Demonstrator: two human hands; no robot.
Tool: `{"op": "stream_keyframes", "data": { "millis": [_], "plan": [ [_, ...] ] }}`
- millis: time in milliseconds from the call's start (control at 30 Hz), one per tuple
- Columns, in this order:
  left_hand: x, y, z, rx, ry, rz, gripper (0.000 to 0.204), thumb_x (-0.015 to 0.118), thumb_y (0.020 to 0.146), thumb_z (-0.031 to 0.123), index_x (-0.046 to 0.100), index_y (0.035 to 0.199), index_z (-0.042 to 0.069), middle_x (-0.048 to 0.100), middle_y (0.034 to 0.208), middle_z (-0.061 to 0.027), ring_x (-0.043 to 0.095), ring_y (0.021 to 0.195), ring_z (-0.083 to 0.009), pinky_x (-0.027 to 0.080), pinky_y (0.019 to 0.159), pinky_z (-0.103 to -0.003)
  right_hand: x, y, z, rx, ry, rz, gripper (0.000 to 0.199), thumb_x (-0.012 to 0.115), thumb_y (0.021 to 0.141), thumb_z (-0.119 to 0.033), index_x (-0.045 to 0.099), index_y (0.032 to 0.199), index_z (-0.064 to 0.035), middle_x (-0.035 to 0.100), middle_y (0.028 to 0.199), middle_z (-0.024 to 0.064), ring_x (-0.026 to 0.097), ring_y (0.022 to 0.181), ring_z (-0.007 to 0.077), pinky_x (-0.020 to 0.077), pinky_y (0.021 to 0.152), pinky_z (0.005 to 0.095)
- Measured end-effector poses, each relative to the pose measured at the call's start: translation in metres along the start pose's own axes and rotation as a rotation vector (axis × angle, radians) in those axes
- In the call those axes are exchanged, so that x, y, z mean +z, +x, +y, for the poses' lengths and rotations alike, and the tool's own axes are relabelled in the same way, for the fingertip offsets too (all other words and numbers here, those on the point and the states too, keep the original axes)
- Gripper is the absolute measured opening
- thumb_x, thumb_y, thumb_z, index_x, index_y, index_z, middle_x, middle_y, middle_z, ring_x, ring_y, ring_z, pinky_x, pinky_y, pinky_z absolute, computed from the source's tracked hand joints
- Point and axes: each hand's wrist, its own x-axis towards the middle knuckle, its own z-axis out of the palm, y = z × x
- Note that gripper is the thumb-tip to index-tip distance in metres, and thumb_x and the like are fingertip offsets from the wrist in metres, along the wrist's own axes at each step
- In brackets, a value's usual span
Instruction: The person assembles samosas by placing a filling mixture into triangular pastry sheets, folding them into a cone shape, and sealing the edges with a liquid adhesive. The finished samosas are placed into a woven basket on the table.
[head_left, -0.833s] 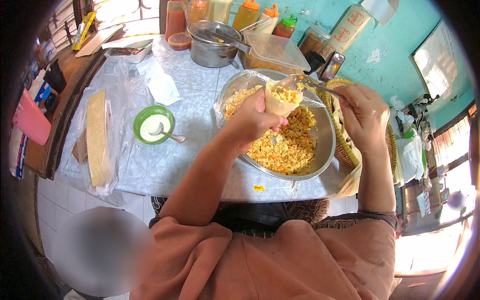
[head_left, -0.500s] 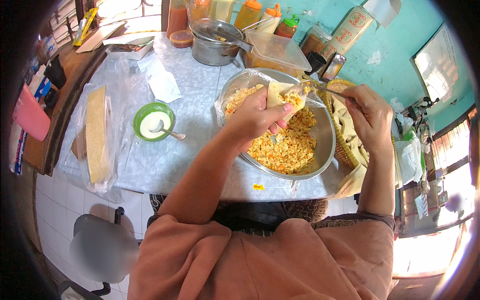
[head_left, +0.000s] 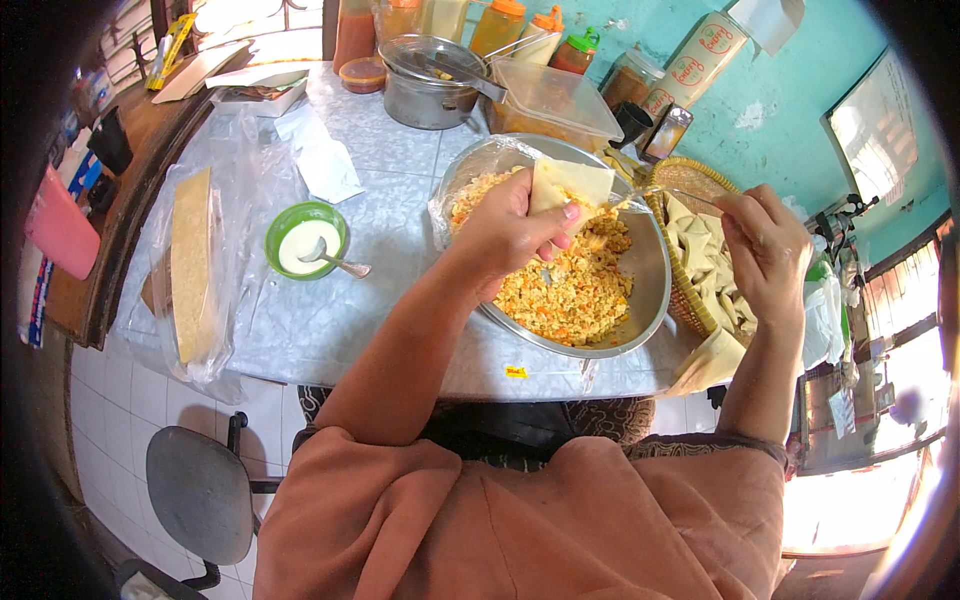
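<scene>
Pinched in my left hand [head_left: 515, 228] is a pale, thin pastry wrapper [head_left: 570, 186], curled into a pocket, with a little yellow filling at its opening. It is above a large metal bowl [head_left: 658, 300] of crumbly yellow-orange filling [head_left: 565, 300]. My right hand [head_left: 765, 245] grips the handle of a metal spoon [head_left: 690, 193], whose filling-smeared bowl end is just right of the wrapper, over the bowl's rim. Beneath the right hand, a woven basket [head_left: 683, 285] holds several folded pastries [head_left: 705, 250].
A green bowl [head_left: 272, 246] of white paste with a spoon stands to the left. Beside it, a stack of wrappers [head_left: 192, 265] lies in clear plastic. A pot [head_left: 425, 108], a plastic container [head_left: 555, 100] and sauce bottles [head_left: 497, 28] line the back. A chair [head_left: 200, 495] stands lower left.
My right hand has drawn the spoon out of the wrapper and moved right and slightly down. The wrapper's upper flap now stands more spread. My left hand stays nearly in place.
</scene>
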Motion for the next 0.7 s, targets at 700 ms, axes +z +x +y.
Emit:
{"op": "stream_keyframes", "data": {
  "millis": [700],
  "plan": [
    [0.002, 0.000, 0.003, -0.002, -0.014, 0.072, 0.028, 0.061, 0.082, 0.019, 0.053, 0.104, 0.005, 0.057, 0.081, -0.0014, 0.051, 0.065, -0.0076, 0.041, 0.055, -0.022, 0.002, -0.015, 0.001, -0.019, -0.047, -0.013, 0.012, 0.060, 0.069, -0.006, 0.064, 0.080, -0.0086, 0.053, 0.069, 0.0082, 0.055, 0.064, 0.0256, 0.0431, 0.056, 0.0347]
  ]
}}
